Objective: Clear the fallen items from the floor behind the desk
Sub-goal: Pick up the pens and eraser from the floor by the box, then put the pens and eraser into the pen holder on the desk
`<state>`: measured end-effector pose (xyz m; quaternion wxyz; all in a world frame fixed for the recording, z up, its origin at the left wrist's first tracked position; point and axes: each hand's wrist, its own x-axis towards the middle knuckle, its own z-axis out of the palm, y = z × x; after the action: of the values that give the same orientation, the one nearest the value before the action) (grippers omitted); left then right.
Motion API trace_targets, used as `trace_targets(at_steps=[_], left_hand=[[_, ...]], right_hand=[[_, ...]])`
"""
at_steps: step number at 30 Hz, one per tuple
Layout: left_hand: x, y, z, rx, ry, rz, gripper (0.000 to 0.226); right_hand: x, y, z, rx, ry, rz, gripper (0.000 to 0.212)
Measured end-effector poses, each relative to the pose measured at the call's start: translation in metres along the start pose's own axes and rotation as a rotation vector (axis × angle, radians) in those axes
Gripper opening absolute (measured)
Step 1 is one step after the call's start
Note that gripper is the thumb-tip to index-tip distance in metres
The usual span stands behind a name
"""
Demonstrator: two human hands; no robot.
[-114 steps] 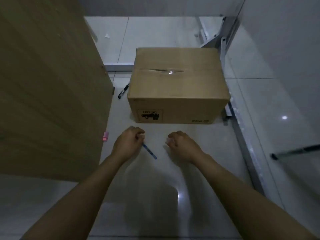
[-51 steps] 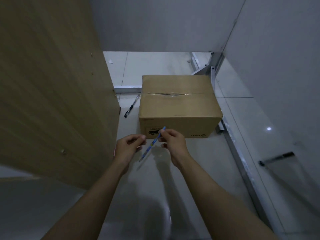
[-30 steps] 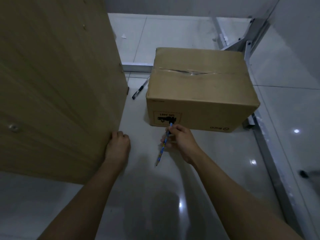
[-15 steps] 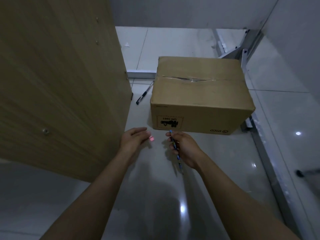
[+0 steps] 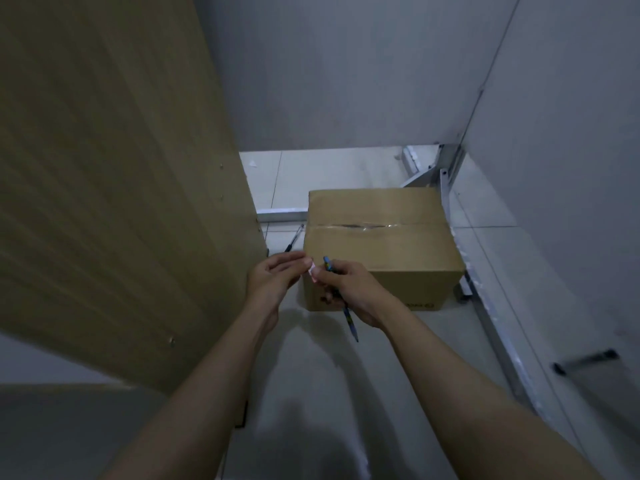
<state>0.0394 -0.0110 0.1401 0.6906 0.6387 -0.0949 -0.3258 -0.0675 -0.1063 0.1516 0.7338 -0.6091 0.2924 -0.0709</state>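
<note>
My right hand [image 5: 349, 289] grips a blue patterned pencil [image 5: 349, 318], its tip pointing down toward me. A small pink eraser [image 5: 312, 273] sits between the fingertips of both hands; my left hand [image 5: 273, 280] pinches it from the left, and the right fingers touch it too. Both hands hover above the floor in front of the cardboard box [image 5: 377, 237]. A black pen [image 5: 293, 238] lies on the tiles in the gap between the box and the wooden desk panel [image 5: 114, 174].
The wooden panel stands close on the left. A grey metal frame rail [image 5: 491, 327] runs along the floor on the right of the box, with grey walls behind and to the right. A small white scrap [image 5: 253, 163] lies on the far tiles.
My left hand has lifted the pink eraser off the floor and brought it up to my right hand, which still holds the pencil. The view has tilted upward.
</note>
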Motion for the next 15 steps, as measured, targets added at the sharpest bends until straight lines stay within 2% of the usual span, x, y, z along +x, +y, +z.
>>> trace_targets(at_steps=[5,10,12,15], left_hand=[[0.011,0.040,0.017,-0.046,0.077,0.035,0.023],[0.036,0.070,0.023,-0.051,0.204,0.097,0.022],[0.056,0.071,0.022,0.010,0.235,0.129,0.024],[0.087,0.056,0.020,0.243,0.261,0.179,0.023]], right_hand=[[0.005,-0.048,-0.001,-0.124,0.092,-0.039,0.021],[0.023,-0.084,-0.012,-0.104,0.139,-0.055,0.018],[0.041,-0.090,-0.020,-0.087,0.150,-0.062,0.021],[0.071,-0.090,-0.035,-0.094,0.153,-0.078,0.019]])
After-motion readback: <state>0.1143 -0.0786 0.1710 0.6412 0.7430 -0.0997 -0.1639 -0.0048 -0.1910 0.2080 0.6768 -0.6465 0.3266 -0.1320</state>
